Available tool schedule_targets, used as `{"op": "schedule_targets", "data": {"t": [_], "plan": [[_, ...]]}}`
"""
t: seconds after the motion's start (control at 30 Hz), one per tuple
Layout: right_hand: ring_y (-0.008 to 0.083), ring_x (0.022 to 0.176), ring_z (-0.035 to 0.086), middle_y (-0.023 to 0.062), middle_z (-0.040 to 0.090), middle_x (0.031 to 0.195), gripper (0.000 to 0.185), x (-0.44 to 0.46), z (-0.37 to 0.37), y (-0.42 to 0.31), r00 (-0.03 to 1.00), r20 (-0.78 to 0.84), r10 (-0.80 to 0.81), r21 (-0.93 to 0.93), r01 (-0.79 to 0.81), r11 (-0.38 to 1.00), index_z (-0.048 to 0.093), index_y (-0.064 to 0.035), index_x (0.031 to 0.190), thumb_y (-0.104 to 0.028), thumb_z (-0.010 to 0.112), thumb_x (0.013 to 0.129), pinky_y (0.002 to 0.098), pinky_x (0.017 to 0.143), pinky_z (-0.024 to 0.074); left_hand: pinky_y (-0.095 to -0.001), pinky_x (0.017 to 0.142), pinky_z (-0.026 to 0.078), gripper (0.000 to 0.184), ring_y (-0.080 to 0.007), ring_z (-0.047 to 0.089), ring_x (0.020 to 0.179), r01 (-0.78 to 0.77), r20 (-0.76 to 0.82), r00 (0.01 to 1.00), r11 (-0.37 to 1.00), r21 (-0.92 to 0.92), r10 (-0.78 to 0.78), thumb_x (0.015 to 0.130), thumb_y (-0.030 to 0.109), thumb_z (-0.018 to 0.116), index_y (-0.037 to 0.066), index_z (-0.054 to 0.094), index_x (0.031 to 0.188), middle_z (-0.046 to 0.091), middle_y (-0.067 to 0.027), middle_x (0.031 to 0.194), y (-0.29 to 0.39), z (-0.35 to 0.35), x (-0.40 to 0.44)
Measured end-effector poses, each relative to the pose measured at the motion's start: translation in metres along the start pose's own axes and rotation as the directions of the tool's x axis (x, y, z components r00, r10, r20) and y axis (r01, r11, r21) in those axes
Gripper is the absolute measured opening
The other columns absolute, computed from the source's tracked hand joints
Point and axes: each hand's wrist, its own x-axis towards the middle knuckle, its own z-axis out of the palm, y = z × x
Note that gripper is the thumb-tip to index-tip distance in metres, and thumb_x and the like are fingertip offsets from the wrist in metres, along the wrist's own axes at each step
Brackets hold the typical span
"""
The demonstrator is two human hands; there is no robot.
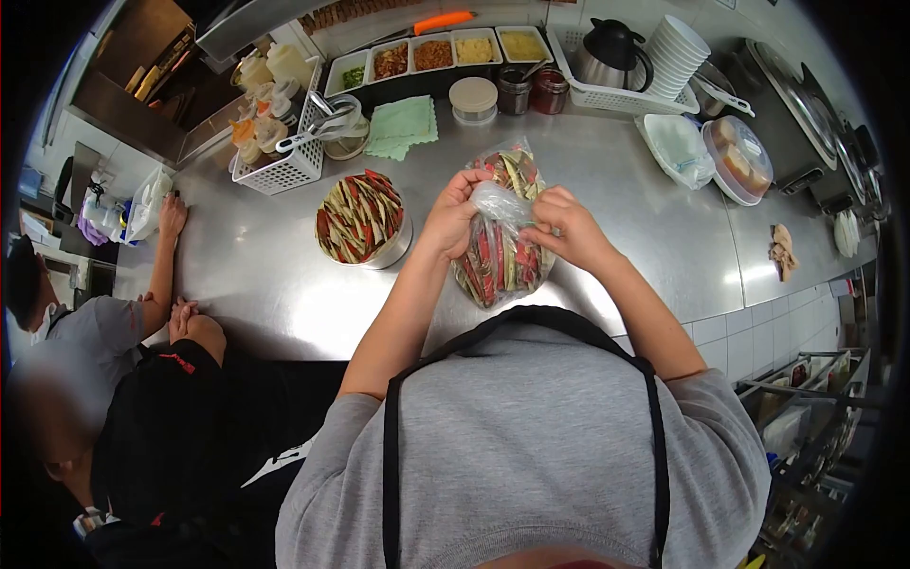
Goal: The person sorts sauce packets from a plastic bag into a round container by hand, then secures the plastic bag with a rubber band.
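On the steel counter, close to my body, lies a clear plastic bag (pixel 502 261) filled with red and pale green strips. My left hand (pixel 453 216) pinches the left side of the bag's gathered plastic. On the right side, my right hand (pixel 567 228) has its fingers closed on the same bunched plastic. More of the strips show through the bag above my hands. To the left stands a round white container (pixel 391 248), heaped with similar red and green strips (pixel 358 216).
Two people (pixel 166 408) are at the counter's left end, one hand (pixel 172 216) on it. Along the back are a bottle basket (pixel 294 163), green cloth (pixel 402 127), topping trays (pixel 433 54), jars (pixel 513 91) and a jug (pixel 611 55). Lidded containers (pixel 737 156) stand right.
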Motion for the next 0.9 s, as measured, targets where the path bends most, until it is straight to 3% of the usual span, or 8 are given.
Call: {"op": "schedule_targets", "data": {"t": [0.1, 0.2, 0.27, 0.37, 0.5, 0.57, 0.8, 0.9], "plan": [[0.0272, 0.084, 0.051, 0.0077, 0.049, 0.075, 0.026, -0.001, 0.014, 0.007, 0.999, -0.04, 0.016, -0.018, -0.017, 1.0, 0.048, -0.003, 0.072, -0.014, 0.072, 0.074, 0.0373, 0.073, 0.0434, -0.0299, 0.09, 0.048, 0.038, -0.0172, 0.059, 0.101, 0.037, 0.043, 0.998, 0.997, 0.071, -0.041, 0.08, -0.011, 0.053, 0.006, 0.052, 0.115, 0.06, -0.0071, 0.109, 0.006, -0.004, -0.004], [0.0271, 0.085, 0.052, 0.0077, 0.05, 0.076, 0.026, -0.002, 0.016, 0.012, 0.999, -0.045, -0.015, -0.051, 0.012, 0.999, 0.048, -0.0033, 0.072, -0.013, 0.073, 0.071, 0.038, 0.073, 0.044, -0.0287, 0.094, 0.042, 0.046, -0.0171, 0.054, 0.107, -0.101, 0.206, 0.979, 0.875, 0.473, 0.002, 0.077, -0.011, 0.049, 0.005, 0.051, 0.121, 0.057, -0.0059, 0.115, 0.024, 0.004, -0.012], [0.0272, 0.085, 0.052, 0.0074, 0.05, 0.076, 0.025, -0.002, 0.014, 0.009, 0.997, -0.061, -0.048, -0.079, 0.043, 0.996, 0.048, -0.0035, 0.072, -0.012, 0.072, 0.071, 0.0383, 0.073, 0.0445, -0.0278, 0.095, 0.04, 0.048, -0.0157, 0.051, 0.111, -0.284, 0.325, 0.946, 0.517, 0.808, 0.012, 0.075, -0.009, 0.05, 0.005, 0.052, 0.121, 0.055, -0.0044, 0.118, 0.042, 0.018, -0.019], [0.028, 0.09, 0.053, 0.0078, 0.053, 0.082, 0.023, -0.005, 0.011, 0.007, 0.995, -0.061, -0.077, -0.115, 0.07, 0.991, 0.049, -0.0033, 0.072, -0.01, 0.072, 0.07, 0.0383, 0.076, 0.0452, -0.0275, 0.092, 0.042, 0.043, -0.0149, 0.054, 0.106, -0.408, 0.438, 0.899, 0.398, 0.822, 0.016, 0.075, -0.006, 0.054, 0.004, 0.054, 0.116, 0.057, -0.0042, 0.114, 0.044, 0.009, -0.011], [0.0291, 0.097, 0.055, 0.0082, 0.056, 0.086, 0.025, -0.009, 0.01, -0.002, 0.991, -0.072, -0.114, -0.058, 0.11, 0.992, 0.051, -0.0031, 0.071, -0.012, 0.074, 0.072, 0.0381, 0.081, 0.0459, -0.0273, 0.088, 0.044, 0.035, -0.014, 0.057, 0.098, -0.187, 0.258, 0.966, 0.74, 0.646, 0.018, 0.078, -0.006, 0.055, 0.004, 0.056, 0.112, 0.06, -0.0041, 0.106, 0.008, -0.014, 0.0], [0.0289, 0.099, 0.056, 0.0081, 0.057, 0.085, 0.025, -0.008, 0.01, -0.01, 0.984, -0.063, -0.167, -0.062, 0.163, 0.985, 0.052, -0.0035, 0.071, -0.014, 0.074, 0.072, 0.038, 0.082, 0.0461, -0.0261, 0.084, 0.046, 0.026, -0.0127, 0.059, 0.091, -0.067, 0.006, 0.998, 0.946, 0.317, 0.069, 0.083, -0.006, 0.053, 0.003, 0.055, 0.108, 0.061, -0.004, 0.1, -0.003, -0.01, 0.001], [0.0276, 0.1, 0.056, 0.0082, 0.059, 0.088, 0.026, -0.017, 0.018, -0.02, 0.976, -0.052, -0.213, -0.058, 0.21, 0.976, 0.053, -0.0045, 0.071, -0.021, 0.073, 0.074, 0.0397, 0.084, 0.0458, -0.0266, 0.084, 0.046, 0.026, -0.0111, 0.056, 0.094, -0.082, -0.136, 0.987, 0.995, 0.052, 0.088, 0.086, -0.006, 0.048, 0.004, 0.051, 0.11, 0.059, -0.0041, 0.103, -0.009, -0.008, -0.008], [0.0278, 0.097, 0.056, 0.0084, 0.059, 0.09, 0.024, -0.021, 0.026, -0.007, 0.987, -0.058, -0.153, -0.037, 0.151, 0.988, 0.055, -0.0044, 0.074, -0.02, 0.073, 0.075, 0.0394, 0.084, 0.0451, -0.029, 0.086, 0.046, 0.035, -0.0146, 0.054, 0.101, -0.088, 0.116, 0.992, 0.954, 0.287, 0.057, 0.083, -0.006, 0.05, 0.005, 0.048, 0.117, 0.056, -0.0051, 0.112, 0.008, -0.016, -0.013]]}}
